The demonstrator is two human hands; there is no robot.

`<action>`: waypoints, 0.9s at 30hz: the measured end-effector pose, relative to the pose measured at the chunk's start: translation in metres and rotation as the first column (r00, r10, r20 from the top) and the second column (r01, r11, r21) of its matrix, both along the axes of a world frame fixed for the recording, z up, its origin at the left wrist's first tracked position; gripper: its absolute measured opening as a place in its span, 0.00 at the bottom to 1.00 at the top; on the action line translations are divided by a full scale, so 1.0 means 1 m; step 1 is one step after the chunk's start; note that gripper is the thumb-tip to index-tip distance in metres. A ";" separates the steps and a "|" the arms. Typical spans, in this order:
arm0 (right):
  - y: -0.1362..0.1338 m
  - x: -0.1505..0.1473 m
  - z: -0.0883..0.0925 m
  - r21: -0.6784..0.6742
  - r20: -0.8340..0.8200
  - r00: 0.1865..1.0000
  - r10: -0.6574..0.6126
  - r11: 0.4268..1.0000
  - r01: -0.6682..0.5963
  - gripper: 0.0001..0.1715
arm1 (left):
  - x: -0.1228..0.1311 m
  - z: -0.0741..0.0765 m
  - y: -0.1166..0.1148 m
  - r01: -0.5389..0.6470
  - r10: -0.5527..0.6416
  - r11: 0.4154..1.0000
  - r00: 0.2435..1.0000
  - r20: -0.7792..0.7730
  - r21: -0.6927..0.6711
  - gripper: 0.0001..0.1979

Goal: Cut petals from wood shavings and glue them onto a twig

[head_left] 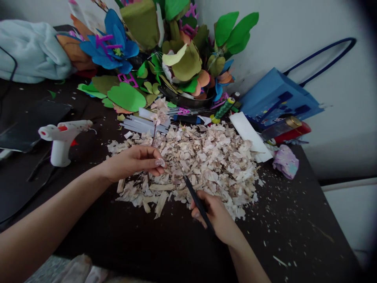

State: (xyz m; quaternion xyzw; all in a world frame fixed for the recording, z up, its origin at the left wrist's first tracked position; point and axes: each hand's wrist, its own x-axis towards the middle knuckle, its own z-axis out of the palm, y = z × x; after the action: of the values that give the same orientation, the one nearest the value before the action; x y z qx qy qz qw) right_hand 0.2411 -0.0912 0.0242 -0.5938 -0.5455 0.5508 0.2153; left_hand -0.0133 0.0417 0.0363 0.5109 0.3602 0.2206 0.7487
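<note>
Black and slim, the tool is sitting in the right hand, whose fingers are wrapping its lower end while its tip is pointing up-left into the shavings. It is looking stiff and light. Right of that hand only crumbs are dotting the dark counter up to its right edge, so the roomiest side is lying there.

Just beyond, the left hand is pinching a thin stem between thumb and fingers, low down, over the pile's left side. The stem is standing nearly upright and carrying a small pale flower. It probably bends easily and the petals look brittle, so the bare stem is the safer place to grip.

The pile of pale shavings is spreading wide, loose and easily scattered. A white glue gun is standing well to the left. Farther back, paper flowers and a blue bag are crowding the wall.
</note>
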 end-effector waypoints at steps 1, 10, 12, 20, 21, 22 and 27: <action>0.001 0.000 -0.001 0.026 0.038 0.999 -0.022 0.999 0.021 0.08 | 0.001 0.000 -0.001 -0.010 0.010 1.000 1.000 0.008 -0.012 0.09; 0.004 0.001 -0.005 0.130 0.154 0.982 -0.110 0.987 0.091 0.07 | 0.005 -0.013 -0.007 -0.040 0.061 0.986 0.990 0.127 -0.163 0.07; 0.001 0.000 -0.010 0.127 0.062 0.989 -0.134 0.984 0.126 0.07 | 0.008 -0.013 -0.010 -0.047 0.075 0.980 0.987 0.145 -0.193 0.08; 0.002 -0.014 -0.008 0.062 -0.262 0.921 -0.288 0.948 0.314 0.16 | 0.022 -0.010 -0.029 -0.008 0.043 0.963 0.991 0.124 -0.269 0.08; 0.003 -0.016 -0.006 0.062 -0.287 0.905 -0.314 0.937 0.344 0.17 | 0.023 -0.011 -0.031 0.004 0.029 0.963 0.993 0.118 -0.268 0.08; 0.004 -0.018 -0.005 0.058 -0.318 0.888 -0.332 0.928 0.368 0.18 | 0.025 -0.012 -0.034 0.014 0.017 0.964 0.993 0.114 -0.267 0.08; 0.004 -0.026 -0.007 0.061 -0.456 0.811 -0.366 0.897 0.439 0.19 | 0.035 -0.015 -0.045 0.002 0.015 0.973 0.997 0.072 -0.233 0.08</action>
State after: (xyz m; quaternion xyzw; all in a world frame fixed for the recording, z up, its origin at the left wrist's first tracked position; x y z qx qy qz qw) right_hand 0.2156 -0.0871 0.0171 -0.5387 -0.3884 0.5640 0.4908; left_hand 0.0215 -0.0030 0.0210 0.4101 0.3577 0.1978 0.8153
